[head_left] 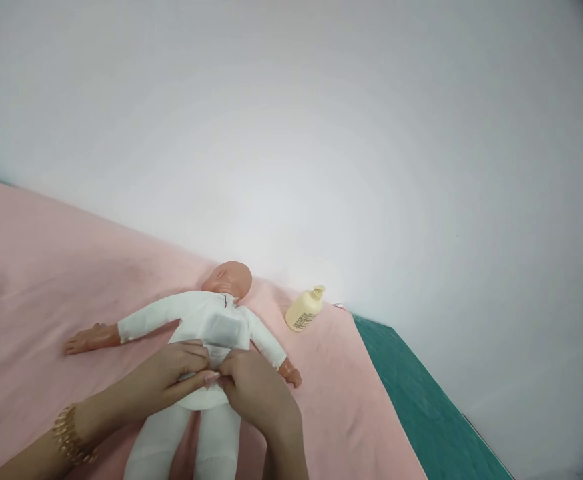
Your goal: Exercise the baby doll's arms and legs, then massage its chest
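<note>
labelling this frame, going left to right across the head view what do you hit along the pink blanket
bracelet → left hand → right hand → lotion bottle → teal surface. The doll spans the hands, so it is left out.

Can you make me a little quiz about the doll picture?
1. True or false: the doll lies on a green blanket.
2. Which thing stands nearest the doll's head? A) bottle B) cup C) book
3. What do the left hand and right hand both touch?

Key: 1. False, the blanket is pink. 2. A. 3. The doll's white suit, at the waist.
</note>
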A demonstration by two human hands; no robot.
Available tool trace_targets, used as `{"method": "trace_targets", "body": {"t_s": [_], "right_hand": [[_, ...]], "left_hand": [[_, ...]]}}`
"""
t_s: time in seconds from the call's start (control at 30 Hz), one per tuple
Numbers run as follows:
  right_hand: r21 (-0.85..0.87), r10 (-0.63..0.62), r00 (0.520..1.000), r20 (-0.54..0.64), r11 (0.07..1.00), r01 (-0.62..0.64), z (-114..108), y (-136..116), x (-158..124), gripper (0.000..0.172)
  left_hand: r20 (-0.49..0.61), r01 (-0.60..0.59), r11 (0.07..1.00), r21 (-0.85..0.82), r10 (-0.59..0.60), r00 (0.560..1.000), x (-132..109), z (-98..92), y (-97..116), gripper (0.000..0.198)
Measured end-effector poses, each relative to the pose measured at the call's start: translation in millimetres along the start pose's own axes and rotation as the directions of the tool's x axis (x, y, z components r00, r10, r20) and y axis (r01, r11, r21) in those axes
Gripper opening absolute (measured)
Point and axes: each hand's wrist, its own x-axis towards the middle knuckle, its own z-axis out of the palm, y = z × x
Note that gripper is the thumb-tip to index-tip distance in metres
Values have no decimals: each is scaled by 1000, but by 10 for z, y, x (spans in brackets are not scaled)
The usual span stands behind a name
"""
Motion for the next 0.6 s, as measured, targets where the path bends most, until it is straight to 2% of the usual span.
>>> {"method": "trace_targets", "body": {"t_s": [0.1, 0.33, 0.47, 0.6], "right_hand": [[-15, -21, 1000, -4, 1000, 20, -18, 7, 31, 28], [-53, 33, 997, 66, 998, -29, 46, 30, 125, 24], [-21, 16, 1000, 26, 1000, -16, 28, 37, 118, 27], [111, 24, 997, -73, 994, -16, 14, 55, 119, 34]], "left_hand": [[-1, 5, 999, 33, -5, 1000, 19, -7, -9, 44], [-26, 53, 995, 82, -51, 998, 50, 78, -10, 47], [-51, 69, 994, 83, -65, 997, 35, 49, -13, 44], [-87, 88, 992, 85, -81, 993, 12, 2, -46, 41]]}}
